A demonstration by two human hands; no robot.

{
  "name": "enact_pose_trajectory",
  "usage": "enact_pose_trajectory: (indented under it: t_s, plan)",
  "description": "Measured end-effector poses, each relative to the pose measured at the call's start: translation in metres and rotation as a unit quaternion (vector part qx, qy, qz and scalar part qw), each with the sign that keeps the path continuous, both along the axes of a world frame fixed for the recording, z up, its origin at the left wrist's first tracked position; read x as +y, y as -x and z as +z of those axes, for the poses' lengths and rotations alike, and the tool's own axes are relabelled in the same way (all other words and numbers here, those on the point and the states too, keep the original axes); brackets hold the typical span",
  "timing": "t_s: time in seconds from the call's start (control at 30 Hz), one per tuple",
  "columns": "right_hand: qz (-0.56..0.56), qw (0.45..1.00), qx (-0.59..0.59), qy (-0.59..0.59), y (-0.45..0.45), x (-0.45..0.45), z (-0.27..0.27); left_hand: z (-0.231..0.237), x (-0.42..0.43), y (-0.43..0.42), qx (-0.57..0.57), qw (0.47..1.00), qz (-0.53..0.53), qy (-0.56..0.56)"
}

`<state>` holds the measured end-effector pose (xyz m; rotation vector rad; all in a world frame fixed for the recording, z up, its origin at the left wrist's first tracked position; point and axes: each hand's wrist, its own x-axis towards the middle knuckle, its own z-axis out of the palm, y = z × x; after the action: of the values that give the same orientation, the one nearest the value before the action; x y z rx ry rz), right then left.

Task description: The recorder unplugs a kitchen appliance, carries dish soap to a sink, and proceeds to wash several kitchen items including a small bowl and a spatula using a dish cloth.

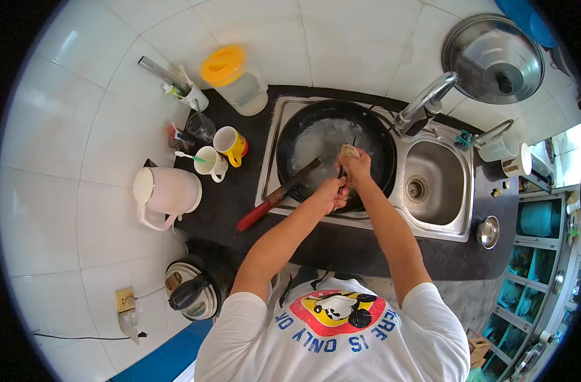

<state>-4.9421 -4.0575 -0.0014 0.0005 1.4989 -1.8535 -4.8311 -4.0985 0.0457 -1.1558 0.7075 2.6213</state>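
Observation:
Both hands are together over a large black pan (383, 176) resting on the steel sink unit, with cloudy water in it. My left hand (332, 193) is closed around a thin dark rod-like utensil (341, 172), whose kind I cannot tell. My right hand (356, 167) grips a crumpled beige cloth or pad (350, 151) against the same utensil, just above my left hand. A spatula-like tool with a red handle (254, 216) leans across the pan's lower left rim, its dark end inside the pan.
A chrome faucet (426, 95) rises behind the steel sink basin (436, 184) on the right. On the left stand a yellow-lidded pitcher (235, 81), mugs (226, 141) and an electric kettle (168, 191). A small metal bowl (488, 232) sits at right; a big lid (493, 59) leans on the wall.

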Motion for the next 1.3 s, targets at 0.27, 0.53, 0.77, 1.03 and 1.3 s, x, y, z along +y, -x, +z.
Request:
enact_pose_trajectory:
  t_s: [0.27, 0.53, 0.77, 1.03, 1.3]
  plan:
    - [-0.005, 1.0, -0.011, 0.024, 0.026, -0.017, 0.0, 0.007, -0.012, -0.014, 0.029, 0.999, -0.021, 0.004]
    - [0.14, 0.988, 0.041, 0.06, -0.003, 0.003, 0.022, 0.027, -0.015, -0.006, -0.003, 0.997, 0.07, -0.022]
    - [0.162, 0.984, -0.025, 0.074, -0.008, 0.013, 0.002, -0.005, -0.012, -0.007, -0.028, 0.998, -0.018, 0.057]
    - [-0.056, 0.998, -0.007, 0.028, 0.053, -0.001, -0.023, 0.014, 0.022, -0.024, -0.028, 0.994, -0.067, 0.086]
    - [0.104, 0.992, 0.067, 0.023, 0.032, 0.025, 0.019, -0.007, -0.011, -0.022, 0.018, 0.995, 0.044, 0.082]
